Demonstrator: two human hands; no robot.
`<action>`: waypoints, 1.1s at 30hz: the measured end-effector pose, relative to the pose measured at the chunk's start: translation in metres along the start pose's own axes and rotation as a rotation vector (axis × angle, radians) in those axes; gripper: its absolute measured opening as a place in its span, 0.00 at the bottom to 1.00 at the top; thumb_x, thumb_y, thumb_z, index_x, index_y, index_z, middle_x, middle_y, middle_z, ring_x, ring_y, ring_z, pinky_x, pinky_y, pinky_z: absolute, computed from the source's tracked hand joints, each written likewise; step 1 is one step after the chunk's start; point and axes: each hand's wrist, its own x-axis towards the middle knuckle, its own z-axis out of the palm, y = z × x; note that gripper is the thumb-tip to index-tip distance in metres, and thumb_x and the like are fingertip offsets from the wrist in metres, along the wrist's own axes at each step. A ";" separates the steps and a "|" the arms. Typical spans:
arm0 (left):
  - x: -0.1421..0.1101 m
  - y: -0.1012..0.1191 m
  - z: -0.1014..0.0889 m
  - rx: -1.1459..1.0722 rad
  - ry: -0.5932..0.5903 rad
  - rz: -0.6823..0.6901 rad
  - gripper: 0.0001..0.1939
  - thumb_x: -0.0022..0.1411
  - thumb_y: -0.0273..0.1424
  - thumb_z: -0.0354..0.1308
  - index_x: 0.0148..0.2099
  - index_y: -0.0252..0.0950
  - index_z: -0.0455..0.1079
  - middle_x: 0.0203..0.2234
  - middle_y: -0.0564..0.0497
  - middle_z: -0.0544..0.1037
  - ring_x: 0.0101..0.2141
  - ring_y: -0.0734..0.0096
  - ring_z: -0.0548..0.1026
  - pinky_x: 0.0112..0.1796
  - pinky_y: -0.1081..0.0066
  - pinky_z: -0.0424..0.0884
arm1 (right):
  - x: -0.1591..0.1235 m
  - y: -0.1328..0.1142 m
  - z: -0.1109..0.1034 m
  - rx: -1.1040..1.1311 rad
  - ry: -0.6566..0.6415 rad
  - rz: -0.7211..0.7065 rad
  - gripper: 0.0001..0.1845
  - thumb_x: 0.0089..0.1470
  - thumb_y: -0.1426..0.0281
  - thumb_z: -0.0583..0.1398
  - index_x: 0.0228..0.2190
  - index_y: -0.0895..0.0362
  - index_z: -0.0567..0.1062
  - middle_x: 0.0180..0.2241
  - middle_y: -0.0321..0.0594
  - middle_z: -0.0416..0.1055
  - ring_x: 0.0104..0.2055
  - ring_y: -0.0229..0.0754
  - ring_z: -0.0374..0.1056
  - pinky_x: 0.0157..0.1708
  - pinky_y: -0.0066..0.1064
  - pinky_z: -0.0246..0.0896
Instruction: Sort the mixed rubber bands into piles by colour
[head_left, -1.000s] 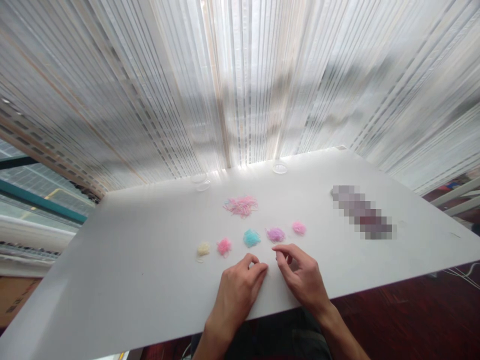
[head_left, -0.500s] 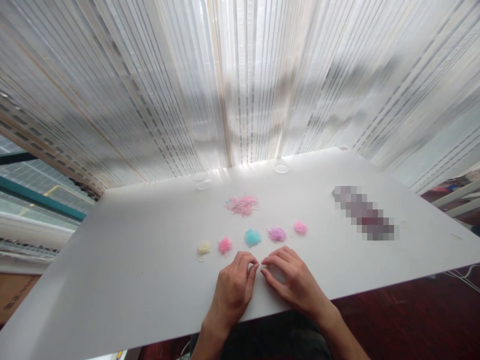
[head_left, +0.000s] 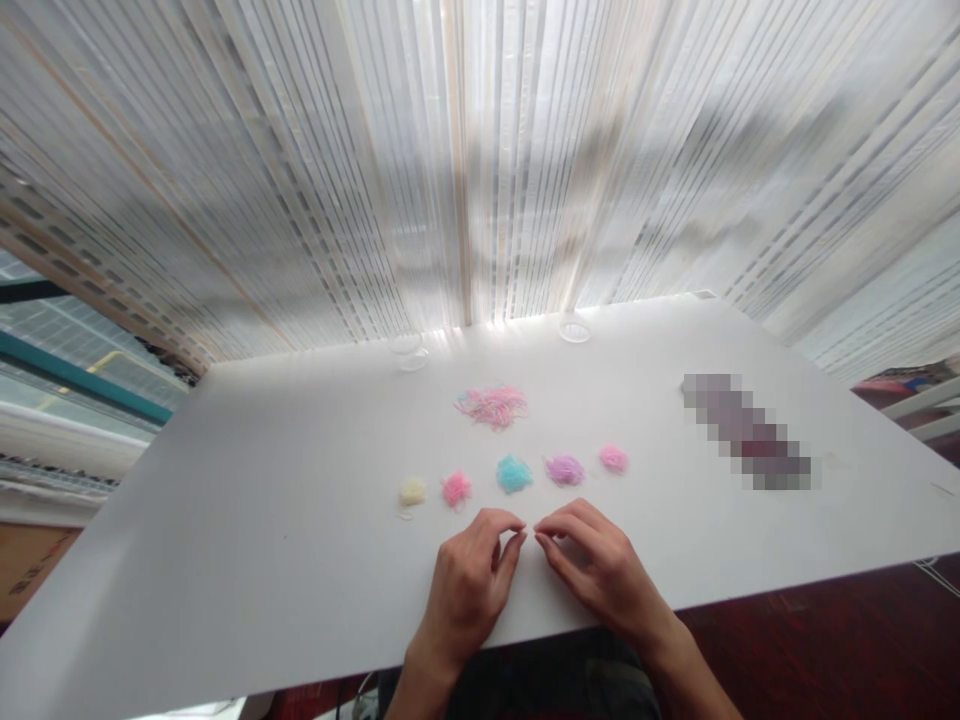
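My left hand [head_left: 474,572] and my right hand [head_left: 600,562] face each other low over the table's near side, a small gap between their fingertips. Each has thumb and forefinger pinched together; whatever lies in the pinches is too small to make out. Just beyond the hands runs a row of little piles of thin strands or loops: pale yellow [head_left: 412,491], deep pink [head_left: 456,489], turquoise [head_left: 514,473], purple [head_left: 565,470] and light pink [head_left: 613,458]. Behind them is a larger mixed pile [head_left: 493,407], mostly pink with some blue.
The white table [head_left: 285,450] backs onto a pale, sheer striped curtain [head_left: 480,160]. Clear round dishes or lids [head_left: 575,331] lie at its far edge. A pixelated dark item [head_left: 750,435] rests at the right. Cables [head_left: 937,572] hang beyond the right front edge.
The right hand's thumb and forefinger, apart before, have closed into a pinch. The left hand keeps its pinch. The view has shifted slightly; the piles look unchanged.
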 end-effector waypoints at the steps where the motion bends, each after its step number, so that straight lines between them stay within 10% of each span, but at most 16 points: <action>1: 0.000 0.000 0.000 -0.008 -0.003 -0.010 0.04 0.74 0.27 0.54 0.47 0.38 0.70 0.36 0.49 0.81 0.26 0.73 0.76 0.30 0.73 0.74 | 0.000 0.000 0.000 0.004 0.004 0.000 0.07 0.67 0.74 0.59 0.39 0.53 0.77 0.33 0.40 0.75 0.36 0.43 0.73 0.36 0.34 0.71; 11: -0.001 0.003 -0.008 -0.004 -0.019 -0.019 0.08 0.75 0.29 0.54 0.44 0.38 0.74 0.33 0.48 0.82 0.27 0.72 0.77 0.32 0.73 0.76 | 0.002 -0.003 -0.002 0.016 0.029 0.008 0.06 0.66 0.74 0.59 0.38 0.53 0.77 0.32 0.39 0.75 0.34 0.43 0.74 0.35 0.32 0.72; 22: -0.037 -0.061 -0.114 0.454 0.119 -0.234 0.19 0.72 0.47 0.55 0.40 0.43 0.83 0.38 0.51 0.84 0.21 0.76 0.73 0.27 0.75 0.74 | -0.002 0.000 0.000 0.035 0.004 0.050 0.06 0.67 0.73 0.58 0.38 0.52 0.76 0.33 0.39 0.74 0.35 0.42 0.73 0.36 0.33 0.71; 33: -0.021 -0.063 -0.101 0.321 0.071 -0.170 0.15 0.73 0.41 0.56 0.41 0.40 0.81 0.35 0.51 0.84 0.23 0.75 0.74 0.30 0.74 0.75 | 0.000 -0.001 0.000 0.025 -0.023 0.073 0.07 0.67 0.73 0.58 0.37 0.53 0.76 0.33 0.38 0.74 0.33 0.41 0.72 0.36 0.32 0.69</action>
